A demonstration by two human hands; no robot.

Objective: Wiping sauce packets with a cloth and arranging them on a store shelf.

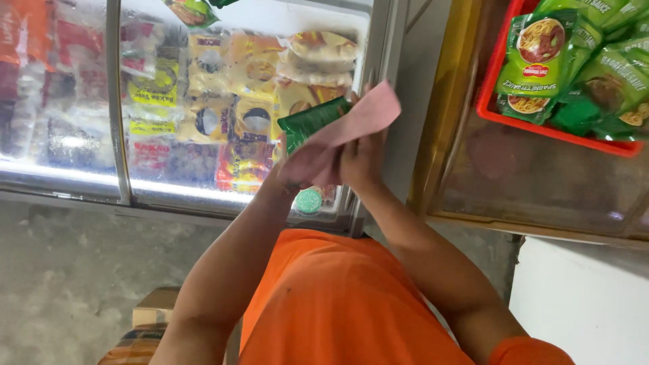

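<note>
Both hands meet above the freezer lid (203, 101): our left hand (307, 162) clamps the green sachet (312, 122), our right hand (362, 159) presses the pink cloth (365, 115) on it. We advise firm, even wiping strokes.

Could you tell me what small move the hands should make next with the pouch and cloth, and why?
Probably keep wiping: the left hand holds the green pouch while the right hand presses the pink cloth across it, both raised over the freezer, well short of the red tray.
</note>
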